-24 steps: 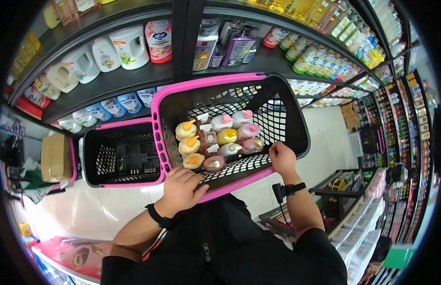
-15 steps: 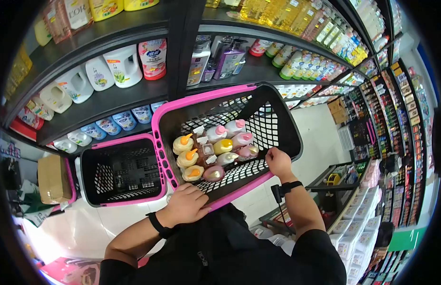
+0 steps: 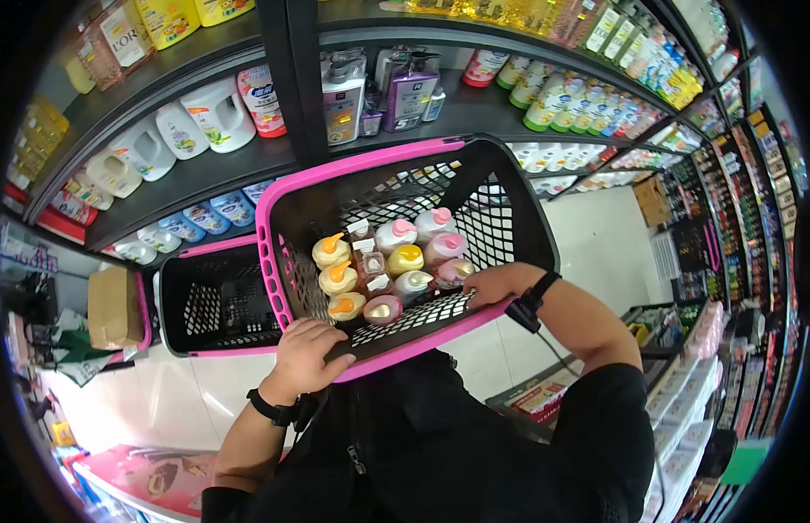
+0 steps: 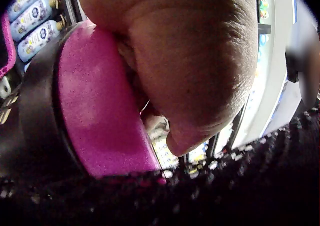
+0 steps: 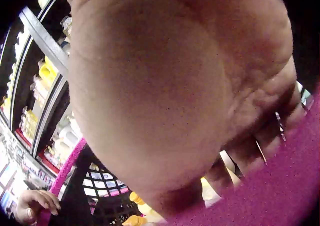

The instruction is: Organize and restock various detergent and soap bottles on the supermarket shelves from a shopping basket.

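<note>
A black shopping basket (image 3: 510,205) with a pink rim stands tilted in front of me in the head view. Inside, pump bottles stand grouped: several cream ones with orange pumps (image 3: 337,279), clear square ones (image 3: 370,261), a yellow-topped one (image 3: 406,260) and several with pink pumps (image 3: 440,248). My left hand (image 3: 307,353) grips the pink rim at the near left corner, its fingers bent over the edge. My right hand (image 3: 501,283) reaches over the near rim, fingers beside a pink bottle with a gold pump (image 3: 456,270); in the right wrist view its fingers point down, slightly spread, with fingertips hidden.
A second pink-rimmed black basket (image 3: 222,301) stands to the left, and past it a cardboard box (image 3: 115,307). Shelves (image 3: 196,183) of detergent and wash bottles run along the far side. On the right is a display stand (image 3: 684,401) with stacked white packs.
My right hand has moved off the near wall, leftward and further into the basket toward the bottles. The left hand keeps its grip on the rim. The head view has shifted somewhat.
</note>
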